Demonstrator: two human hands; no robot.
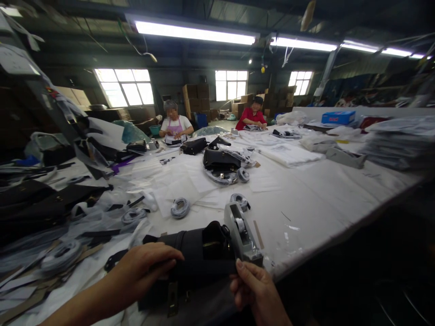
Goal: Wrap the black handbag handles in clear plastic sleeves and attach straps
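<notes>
A black handbag (190, 246) lies at the front edge of the table, with a dark opening and metal fittings showing. My left hand (146, 267) grips its left part, fingers over the top and thumb beneath. At the other end, my right hand (254, 287) pinches the end of a black strap or flap (217, 268) of the bag between thumb and forefinger. Just behind that hand stands a grey tape dispenser (243, 233), close against the bag. The bag's underside is too dark to make out.
Coiled wrapped straps (180, 208) lie behind the bag. Another black bag (222, 159) sits mid-table among white foam sheets (288, 151). Dark bags (37, 203) and strap bundles crowd the left. Two people (175, 127) work across the table. A blue box (338, 117) stands far right.
</notes>
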